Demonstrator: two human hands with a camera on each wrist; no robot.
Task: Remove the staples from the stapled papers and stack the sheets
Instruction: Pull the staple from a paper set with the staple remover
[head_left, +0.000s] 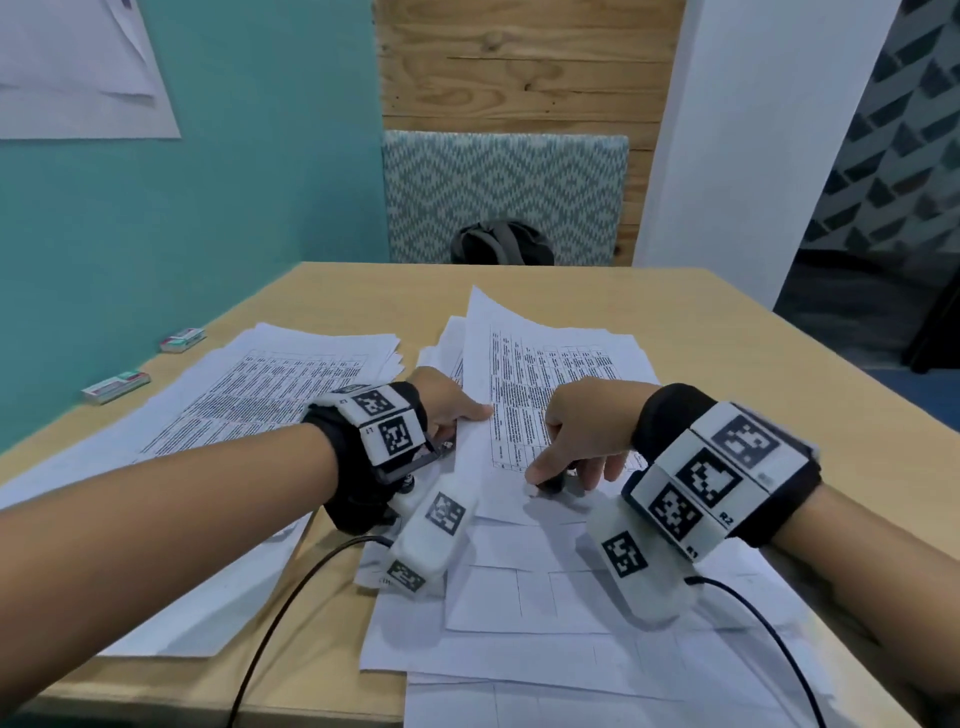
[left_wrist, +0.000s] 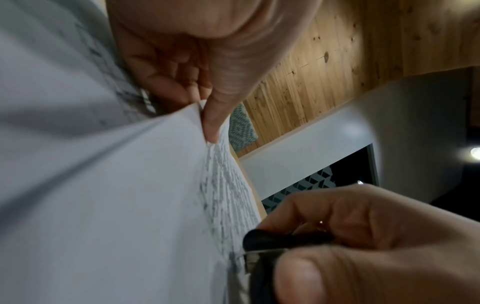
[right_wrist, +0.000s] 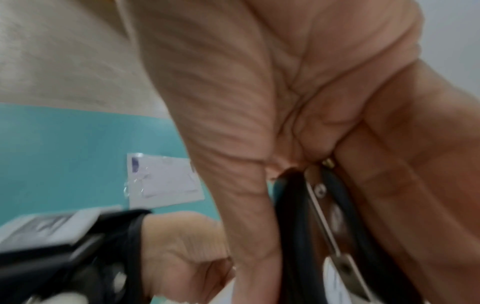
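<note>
**Mid-pile, plenty of staples still to go**

Your stapled set (head_left: 524, 415) sits centre-counter on a messy heap. Your right hand (head_left: 582, 431) is gripping the black staple remover (head_left: 553, 486) at its near corner, and your left hand (head_left: 449, 408) is pinching its left edge. The loose sheets (head_left: 270, 395) stacked to the left look done; I'd guess the heap underneath isn't.

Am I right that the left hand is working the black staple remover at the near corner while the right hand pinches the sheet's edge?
Not quite: the hands are swapped. The head view shows the right hand working the black staple remover while the left hand pinches the sheet's edge.
</note>
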